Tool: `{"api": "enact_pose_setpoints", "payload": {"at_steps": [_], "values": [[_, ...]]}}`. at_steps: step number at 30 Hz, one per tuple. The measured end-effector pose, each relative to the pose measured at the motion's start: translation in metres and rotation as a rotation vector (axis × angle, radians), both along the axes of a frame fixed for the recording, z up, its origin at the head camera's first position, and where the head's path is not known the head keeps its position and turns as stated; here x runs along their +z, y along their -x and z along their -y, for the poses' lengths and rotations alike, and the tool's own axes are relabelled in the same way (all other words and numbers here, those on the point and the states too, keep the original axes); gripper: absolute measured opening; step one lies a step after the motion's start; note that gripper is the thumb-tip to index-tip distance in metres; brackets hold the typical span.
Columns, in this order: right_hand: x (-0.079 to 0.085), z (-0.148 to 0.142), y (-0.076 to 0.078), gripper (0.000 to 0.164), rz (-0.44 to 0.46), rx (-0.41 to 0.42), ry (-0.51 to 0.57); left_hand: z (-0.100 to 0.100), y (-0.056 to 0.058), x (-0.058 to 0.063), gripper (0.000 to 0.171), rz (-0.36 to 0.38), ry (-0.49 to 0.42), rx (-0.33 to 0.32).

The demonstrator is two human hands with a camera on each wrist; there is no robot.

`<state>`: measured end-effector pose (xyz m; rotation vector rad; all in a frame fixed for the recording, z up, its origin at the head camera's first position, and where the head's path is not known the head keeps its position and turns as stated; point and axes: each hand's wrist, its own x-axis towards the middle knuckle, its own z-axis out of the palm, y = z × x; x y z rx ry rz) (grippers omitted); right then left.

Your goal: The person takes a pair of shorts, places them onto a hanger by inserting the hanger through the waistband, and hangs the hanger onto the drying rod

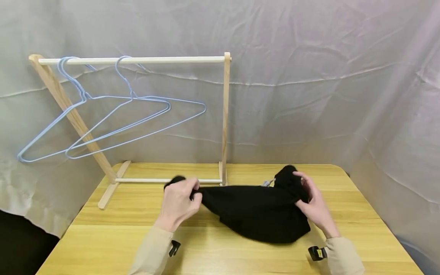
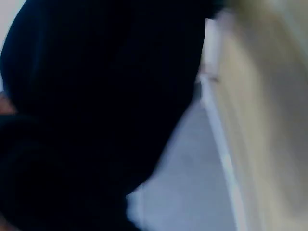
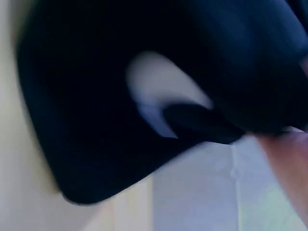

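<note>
We held a black cloth [image 1: 256,212] over the wooden surface [image 1: 96,238] near a rack [image 1: 225,114] of blue hangers [image 1: 131,93], our left hand [image 1: 178,204] pinching one end, our right hand [image 1: 315,204] curled round the other.

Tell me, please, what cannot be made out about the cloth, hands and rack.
Black cloth: full shape, head view; its own folds hide it.
Small grey piece: what it is, head view; too small.
Rack: near end of its right-side foot, head view; cloth covers it.
Left hand: grip, left wrist view; cloth covers most.
Right hand: grip, right wrist view; blurred, cut by right edge.
</note>
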<state>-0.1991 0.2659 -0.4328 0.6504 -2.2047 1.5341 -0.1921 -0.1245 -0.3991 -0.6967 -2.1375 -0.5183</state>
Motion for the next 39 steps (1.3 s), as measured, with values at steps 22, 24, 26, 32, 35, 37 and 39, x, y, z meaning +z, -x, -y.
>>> {"api": "enact_pose_setpoints", "payload": {"at_steps": [22,24,26,32,35,37,39], "values": [[0.006,-0.025,0.011,0.039,0.211,-0.319,-0.471,-0.071,0.033,-0.008,0.023,0.742,0.231,-0.209],[0.003,-0.023,0.016,0.043,0.24,-0.327,-0.503,-0.082,0.038,-0.012,0.028,0.771,0.234,-0.226],[-0.001,-0.021,0.02,0.05,0.285,-0.33,-0.535,-0.092,0.043,-0.017,0.031,0.799,0.231,-0.217],[-0.008,-0.016,0.024,0.065,0.438,-0.323,-0.562,-0.112,0.051,-0.029,0.039,0.881,0.193,-0.207],[-0.009,-0.015,0.024,0.069,0.489,-0.321,-0.561,-0.119,0.052,-0.036,0.041,0.913,0.169,-0.198],[-0.009,-0.015,0.024,0.071,0.518,-0.314,-0.556,-0.122,0.052,-0.039,0.042,0.933,0.146,-0.182],[-0.009,-0.014,0.023,0.072,0.546,-0.305,-0.551,-0.125,0.052,-0.041,0.043,0.958,0.121,-0.164]]}}
